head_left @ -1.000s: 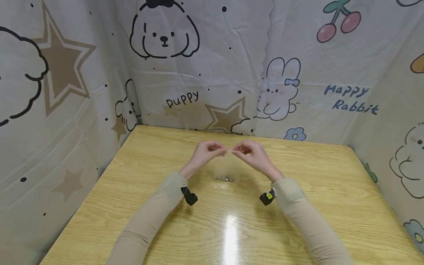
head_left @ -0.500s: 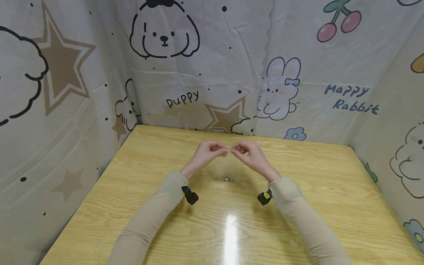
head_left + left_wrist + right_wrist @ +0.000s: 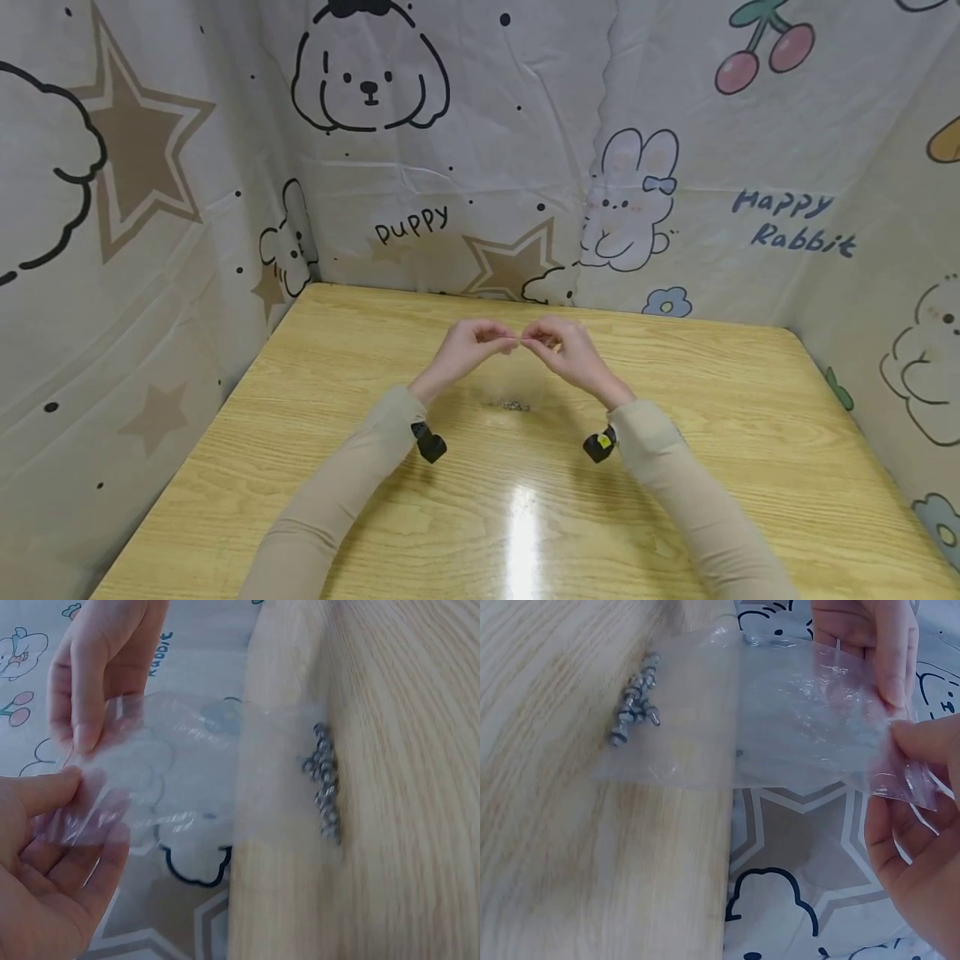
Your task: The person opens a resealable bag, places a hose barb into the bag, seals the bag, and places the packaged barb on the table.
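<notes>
A clear plastic bag (image 3: 195, 772) hangs between both hands over the table, its pinkish upper edge pinched by the fingers. Small silvery metal pieces, which look like screws (image 3: 636, 701), lie in a row along the bag's bottom. My left hand (image 3: 472, 350) pinches the edge between thumb and fingers. Beside it, my right hand (image 3: 566, 350) pinches the same edge, the two thumbs almost meeting. From the head view the bag is nearly invisible, and only the metal pieces (image 3: 514, 405) stand out. Whether the top is sealed, I cannot tell.
A light wood-grain table (image 3: 360, 500) extends under the arms, with a bright light reflection near the front. Behind it and at both sides hangs a pale cloth (image 3: 465, 167) printed with cartoon animals, stars and cherries. Black wrist cameras (image 3: 431, 443) sit at the cuffs.
Both hands' fingertips have come slightly closer together along the bag's edge, the right hand shifting a little to the left. The bag stays in about the same place.
</notes>
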`<state>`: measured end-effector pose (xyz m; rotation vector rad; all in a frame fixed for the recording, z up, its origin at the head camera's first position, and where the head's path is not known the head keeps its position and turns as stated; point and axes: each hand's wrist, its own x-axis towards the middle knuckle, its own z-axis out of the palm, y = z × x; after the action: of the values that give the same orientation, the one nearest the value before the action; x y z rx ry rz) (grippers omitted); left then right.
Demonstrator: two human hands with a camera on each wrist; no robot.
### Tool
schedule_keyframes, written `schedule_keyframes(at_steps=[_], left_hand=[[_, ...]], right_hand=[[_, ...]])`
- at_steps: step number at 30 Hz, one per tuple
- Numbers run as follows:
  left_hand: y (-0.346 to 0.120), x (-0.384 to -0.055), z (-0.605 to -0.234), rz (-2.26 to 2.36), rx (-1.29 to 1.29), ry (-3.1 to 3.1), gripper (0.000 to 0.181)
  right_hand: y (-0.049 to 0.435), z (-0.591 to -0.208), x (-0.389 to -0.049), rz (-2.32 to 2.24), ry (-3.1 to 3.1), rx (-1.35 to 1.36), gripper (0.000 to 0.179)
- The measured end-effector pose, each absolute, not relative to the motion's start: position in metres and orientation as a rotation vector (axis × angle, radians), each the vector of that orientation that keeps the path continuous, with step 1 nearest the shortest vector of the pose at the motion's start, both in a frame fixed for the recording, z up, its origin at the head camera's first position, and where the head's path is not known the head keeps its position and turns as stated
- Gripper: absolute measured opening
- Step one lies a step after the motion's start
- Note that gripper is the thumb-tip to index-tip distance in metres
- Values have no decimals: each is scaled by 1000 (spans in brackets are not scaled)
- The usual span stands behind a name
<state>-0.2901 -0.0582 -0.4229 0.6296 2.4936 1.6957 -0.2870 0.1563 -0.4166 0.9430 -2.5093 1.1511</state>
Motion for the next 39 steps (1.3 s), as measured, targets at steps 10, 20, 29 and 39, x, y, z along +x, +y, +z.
schedule_keyframes(at_steps=[10, 20, 29, 39], left_hand=[[-74, -291, -419, 1599, 621, 2609, 15], [-84, -292, -417, 1568, 645, 2619, 22], [-89, -290, -415, 1570, 635, 2649, 17], [-92, -291, -415, 1597, 632, 2635, 16]], right_hand=[[165, -410, -284, 1077, -2526, 933, 7], [174, -412, -287, 1042, -2554, 909, 8], [181, -411, -286, 1032, -2561, 884, 9], [187, -410, -285, 1091, -2568, 876, 6]])
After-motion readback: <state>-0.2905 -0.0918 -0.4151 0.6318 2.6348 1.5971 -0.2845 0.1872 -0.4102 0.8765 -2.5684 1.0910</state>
